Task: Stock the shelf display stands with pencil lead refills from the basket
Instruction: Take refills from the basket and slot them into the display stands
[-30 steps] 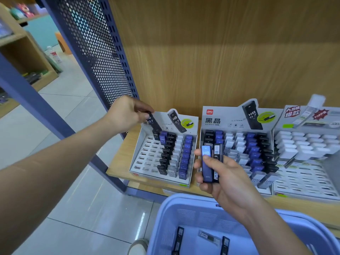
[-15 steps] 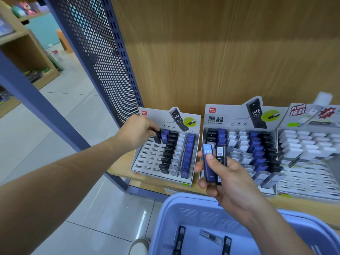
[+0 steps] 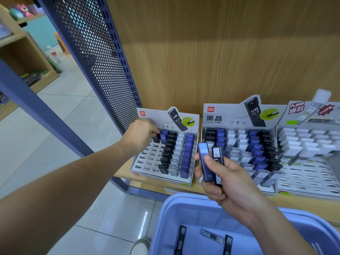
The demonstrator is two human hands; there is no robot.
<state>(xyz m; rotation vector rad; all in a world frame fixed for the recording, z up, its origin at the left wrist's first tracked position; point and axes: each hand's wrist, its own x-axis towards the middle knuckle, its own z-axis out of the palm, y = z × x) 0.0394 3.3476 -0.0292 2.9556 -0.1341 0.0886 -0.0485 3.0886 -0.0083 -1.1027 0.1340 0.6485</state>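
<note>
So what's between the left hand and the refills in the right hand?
Head view: columns of black, white and blue refills in the left stand.

Dark blue perforated metal panel point(image 3: 95, 57) leans across the left, beside a wood-grain back board point(image 3: 220, 52). Glossy grey floor tiles point(image 3: 73, 111) below. Open wooden shelving unit point(image 3: 27, 57) far left, blurred plush toys point(image 3: 22, 11) on top. White shoe toe point(image 3: 140, 246) at bottom edge.

"deli", "HB 0.7" on left stand point(image 3: 156, 117) (blue refill point(image 3: 204, 160) reads "HB").
</note>
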